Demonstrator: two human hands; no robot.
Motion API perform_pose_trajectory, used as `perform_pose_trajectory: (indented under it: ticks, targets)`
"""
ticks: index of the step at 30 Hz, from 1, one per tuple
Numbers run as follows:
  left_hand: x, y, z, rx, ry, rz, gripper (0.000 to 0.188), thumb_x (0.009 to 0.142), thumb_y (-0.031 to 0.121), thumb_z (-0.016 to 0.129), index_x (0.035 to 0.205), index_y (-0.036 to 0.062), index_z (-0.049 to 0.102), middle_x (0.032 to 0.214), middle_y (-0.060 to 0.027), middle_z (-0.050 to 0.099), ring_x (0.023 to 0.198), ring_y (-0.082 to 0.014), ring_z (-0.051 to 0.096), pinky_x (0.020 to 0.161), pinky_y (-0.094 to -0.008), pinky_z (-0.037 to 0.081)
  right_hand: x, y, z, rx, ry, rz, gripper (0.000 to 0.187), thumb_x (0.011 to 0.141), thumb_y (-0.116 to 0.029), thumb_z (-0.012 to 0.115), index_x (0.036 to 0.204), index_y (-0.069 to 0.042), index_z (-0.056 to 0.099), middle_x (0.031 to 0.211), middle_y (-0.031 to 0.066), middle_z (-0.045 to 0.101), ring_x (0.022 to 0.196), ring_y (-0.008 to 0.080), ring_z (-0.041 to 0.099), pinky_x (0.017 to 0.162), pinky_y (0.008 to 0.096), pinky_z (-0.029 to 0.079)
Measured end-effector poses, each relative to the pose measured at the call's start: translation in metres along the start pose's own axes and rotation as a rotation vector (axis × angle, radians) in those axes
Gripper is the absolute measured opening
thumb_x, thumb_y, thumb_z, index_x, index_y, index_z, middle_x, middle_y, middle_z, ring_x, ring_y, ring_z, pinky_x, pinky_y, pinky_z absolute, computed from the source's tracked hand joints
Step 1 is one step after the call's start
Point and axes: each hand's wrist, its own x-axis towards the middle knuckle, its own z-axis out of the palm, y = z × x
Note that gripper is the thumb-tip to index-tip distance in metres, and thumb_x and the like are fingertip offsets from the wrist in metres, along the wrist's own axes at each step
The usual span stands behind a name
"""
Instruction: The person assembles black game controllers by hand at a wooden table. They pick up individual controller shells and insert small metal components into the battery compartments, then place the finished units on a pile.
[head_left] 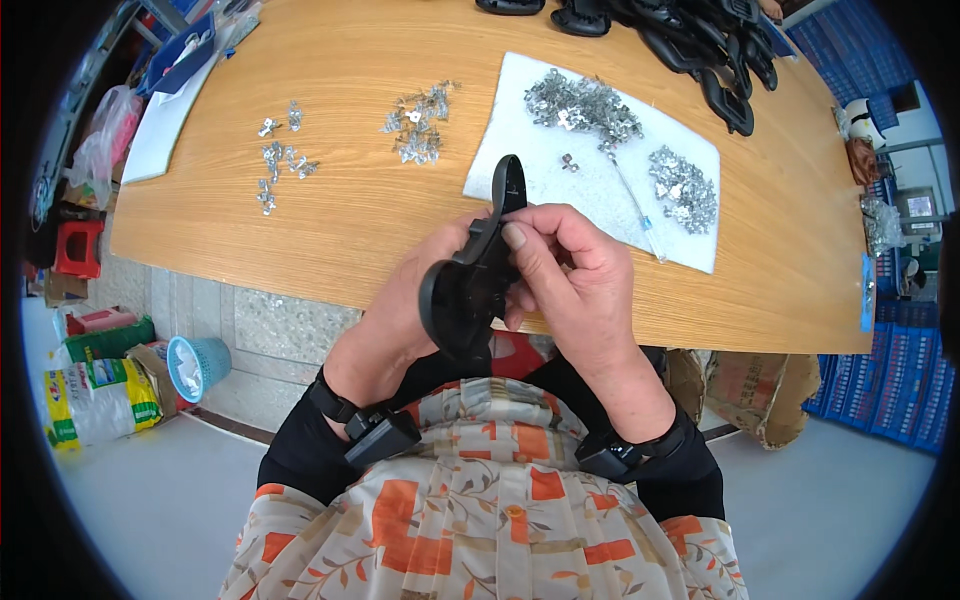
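A black curved plastic shell (455, 300), with a rounded lobe at each end, is held upright above the table's near edge. My left hand (398, 290) is closed around its left side, its fingers mostly hidden behind the shell. On the other side, my right hand (592, 285) presses thumb and forefinger together at the shell's inner face. Whether a small part sits between those fingertips cannot be seen. Beyond the hands, a white foam sheet (540, 165) carries a heap of small metal clips (580, 108) and a second metal heap (683, 190).
More metal pieces lie in loose groups (418, 125) (285, 162) on the wooden table (340, 210). A thin rod (628, 190) with a clear end rests on the foam. Black plastic shells (690, 50) pile up at the far right. A blue basket (198, 368) stands on the floor.
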Motion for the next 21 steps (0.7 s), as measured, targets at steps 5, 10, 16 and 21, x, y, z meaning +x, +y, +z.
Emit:
perform_pose_trajectory:
  ticks: [5, 10, 16, 21]
  targets:
    - [0.001, -0.001, 0.006, 0.058, 0.041, -0.01, 0.031, 0.09, 0.016, 0.072, 0.114, -0.001, 0.06, 0.089, -0.0102, 0.068, 0.074, -0.0152, 0.068, 0.064, -0.027, 0.059, -0.001, -0.002, -0.002, -0.051, 0.016, 0.042, 0.013, 0.099, -0.008, 0.061, 0.093, 0.003, 0.063, 0.063, 0.0014, 0.059, 0.049, 0.0065, 0.058, 0.042, 0.0222, 0.046]
    - [0.004, -0.012, -0.011, -0.137, -0.098, -0.071, 0.029, 0.093, 0.019, 0.068, 0.114, 0.0009, 0.06, 0.087, -0.0115, 0.069, 0.073, -0.0177, 0.068, 0.064, -0.0275, 0.059, 0.0, -0.002, -0.01, 0.219, -0.04, 0.198, 0.014, 0.1, -0.011, 0.06, 0.097, 0.002, 0.064, 0.07, 0.0009, 0.061, 0.053, 0.0051, 0.057, 0.046, 0.0216, 0.044]
    - [0.01, -0.011, -0.012, -0.275, -0.148, -0.054, 0.047, 0.101, 0.04, 0.049, 0.129, 0.0031, 0.055, 0.105, -0.0159, 0.067, 0.074, -0.0198, 0.064, 0.063, -0.0326, 0.053, -0.011, 0.001, -0.032, 0.003, -0.007, 0.018, 0.015, 0.102, -0.013, 0.058, 0.106, 0.001, 0.064, 0.081, -0.0008, 0.062, 0.07, 0.0035, 0.054, 0.062, 0.0193, 0.044]
    - [0.015, 0.004, 0.021, -0.024, 0.298, -0.009, 0.043, 0.098, 0.017, 0.043, 0.138, 0.0022, 0.043, 0.127, -0.0118, 0.056, 0.099, -0.0199, 0.061, 0.086, -0.0373, 0.053, -0.031, -0.015, -0.032, -0.046, -0.106, -0.177, 0.031, 0.097, -0.012, 0.063, 0.123, 0.002, 0.059, 0.1, 0.0033, 0.065, 0.079, 0.0048, 0.056, 0.071, 0.0194, 0.044]
